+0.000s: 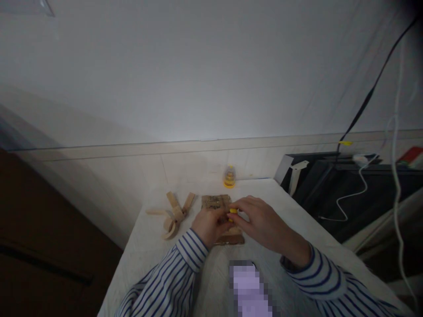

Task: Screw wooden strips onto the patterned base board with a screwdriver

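Note:
My right hand (261, 220) pinches a small yellow piece (233, 211) between thumb and fingertips. The piece is too small to name and partly covered by the fingers. My left hand (211, 223) is closed at the same spot, its fingertips meeting the yellow piece from the left. Both hands are over a flat brown printed packet (215, 201) on the table, and they hide its middle. To the left of my left hand lies a bundle of tan strips (177, 214), some straight and one curled into a loop.
A small clear bottle (229, 177) with a yellow base stands at the back of the white-covered table (145, 259), near the wall. A pixelated lilac object (251, 290) is at the front. Right of the table are dark panels (313, 189) and a white cable (346, 193).

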Available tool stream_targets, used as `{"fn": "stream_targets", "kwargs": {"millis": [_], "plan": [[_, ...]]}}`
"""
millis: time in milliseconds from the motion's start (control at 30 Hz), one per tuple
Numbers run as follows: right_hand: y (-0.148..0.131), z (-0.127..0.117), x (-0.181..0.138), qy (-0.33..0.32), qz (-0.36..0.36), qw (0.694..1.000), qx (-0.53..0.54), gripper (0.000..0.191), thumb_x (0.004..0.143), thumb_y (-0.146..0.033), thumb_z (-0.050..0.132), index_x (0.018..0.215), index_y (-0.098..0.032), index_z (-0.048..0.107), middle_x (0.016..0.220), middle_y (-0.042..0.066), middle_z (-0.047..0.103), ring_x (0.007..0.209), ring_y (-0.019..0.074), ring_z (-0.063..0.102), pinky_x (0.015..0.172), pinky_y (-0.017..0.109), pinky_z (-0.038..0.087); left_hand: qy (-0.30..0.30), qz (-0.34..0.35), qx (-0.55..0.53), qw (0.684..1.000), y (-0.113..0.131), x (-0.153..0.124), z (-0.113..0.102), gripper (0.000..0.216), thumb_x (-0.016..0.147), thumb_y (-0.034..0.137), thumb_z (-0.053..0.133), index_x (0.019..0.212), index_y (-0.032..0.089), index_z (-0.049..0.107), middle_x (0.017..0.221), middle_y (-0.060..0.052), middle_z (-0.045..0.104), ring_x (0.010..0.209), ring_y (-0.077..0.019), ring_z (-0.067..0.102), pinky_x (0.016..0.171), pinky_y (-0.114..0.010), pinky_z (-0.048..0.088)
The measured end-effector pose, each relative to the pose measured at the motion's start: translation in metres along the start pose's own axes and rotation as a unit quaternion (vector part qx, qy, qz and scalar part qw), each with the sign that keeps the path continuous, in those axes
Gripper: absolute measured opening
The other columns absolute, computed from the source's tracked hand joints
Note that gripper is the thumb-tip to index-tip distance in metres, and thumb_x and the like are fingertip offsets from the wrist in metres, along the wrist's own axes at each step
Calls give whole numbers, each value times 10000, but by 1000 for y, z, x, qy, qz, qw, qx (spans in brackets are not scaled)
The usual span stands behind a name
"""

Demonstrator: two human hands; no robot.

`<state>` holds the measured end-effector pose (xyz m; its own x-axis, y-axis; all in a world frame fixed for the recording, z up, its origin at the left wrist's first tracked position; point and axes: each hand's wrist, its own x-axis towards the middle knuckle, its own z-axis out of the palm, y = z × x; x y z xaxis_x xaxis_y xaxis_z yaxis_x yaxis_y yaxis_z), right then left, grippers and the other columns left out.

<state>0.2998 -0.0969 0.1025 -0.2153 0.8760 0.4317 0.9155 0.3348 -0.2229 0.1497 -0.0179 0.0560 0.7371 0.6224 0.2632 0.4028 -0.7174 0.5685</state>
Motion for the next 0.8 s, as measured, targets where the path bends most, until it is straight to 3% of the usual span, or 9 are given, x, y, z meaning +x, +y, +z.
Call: {"fn": "stream_targets", "kwargs": {"millis": [233, 800], "plan": [[3, -10, 1, -43, -38, 998, 27, 268, 853, -212, 486, 1108, -179, 561, 1032, 79, 640, 931, 220, 560, 791, 393, 447, 1, 0, -2, 1000, -6, 1, 3, 244, 789, 389, 568, 728, 162, 635, 644, -7, 623, 599, -127, 552, 534, -204, 363], [5, -2, -2, -8, -18, 1000, -2, 173, 870, -236, 471, 966, -165, 596, 873, 75, 648, 823, 210, 573, 736, 380, 451, -31, 20, 3, 999, -7, 0, 4, 190, 839, 302, 505, 877, 203, 662, 722, -17, 655, 653, -143, 579, 575, -211, 374]]}}
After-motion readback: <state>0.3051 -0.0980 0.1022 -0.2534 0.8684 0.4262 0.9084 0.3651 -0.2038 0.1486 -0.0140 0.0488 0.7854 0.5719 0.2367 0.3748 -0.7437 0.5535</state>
